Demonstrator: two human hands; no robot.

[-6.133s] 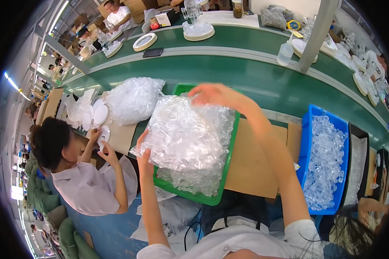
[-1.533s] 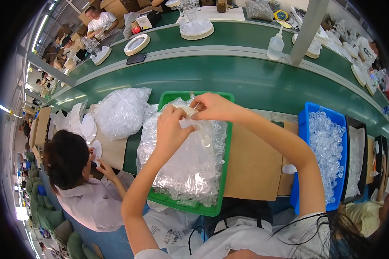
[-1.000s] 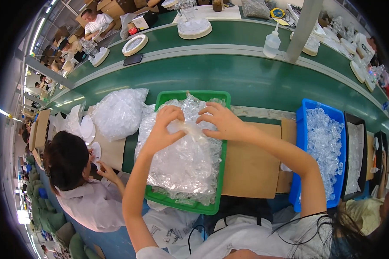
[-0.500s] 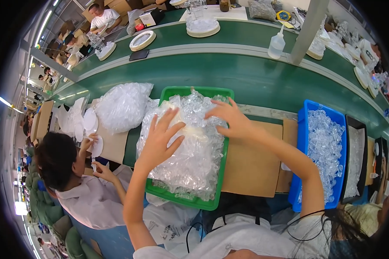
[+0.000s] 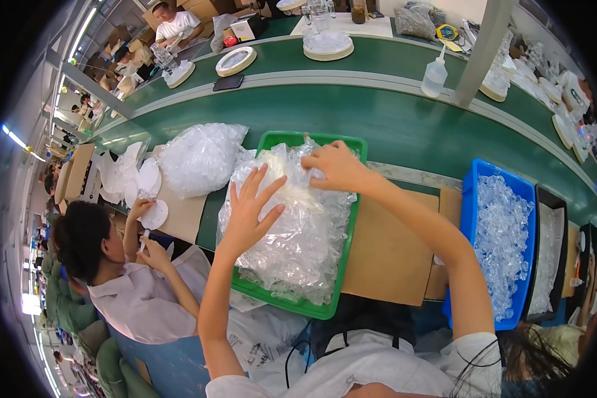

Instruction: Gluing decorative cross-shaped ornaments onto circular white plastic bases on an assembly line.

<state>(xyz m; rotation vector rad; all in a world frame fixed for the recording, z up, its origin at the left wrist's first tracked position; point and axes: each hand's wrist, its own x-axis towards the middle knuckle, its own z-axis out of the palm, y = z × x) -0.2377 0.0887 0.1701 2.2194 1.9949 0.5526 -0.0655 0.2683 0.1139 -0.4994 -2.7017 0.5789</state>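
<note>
1. Left hand (image 5: pixel 249 215): it is hovering over or lightly touching the film, fingers spread wide, gripping nothing. If the bag is shifting, this hand is probably offering little restraint.
2. Right hand (image 5: pixel 335 166): its fingers are bending, partly open, at the bag's upper right. Whether they are pinching film cannot be told. Pulling sharply there could be tearing the film, which is looking thin.
3. Clear plastic bag (image 5: pixel 292 239): it is lying in the green crate (image 5: pixel 305 308), on top of loose clear pieces (image 5: pixel 285 286). Its left side is apparently reaching over the rim. An uneven push could be tipping it leftward.
4. Loose clear pieces: they are filling the crate high. Pressing down or dragging the bag could be forcing some over the near rim.
5. Bag mouth: glare and creases are hiding it. If it is gaping, tilting could be spilling contents.
</note>
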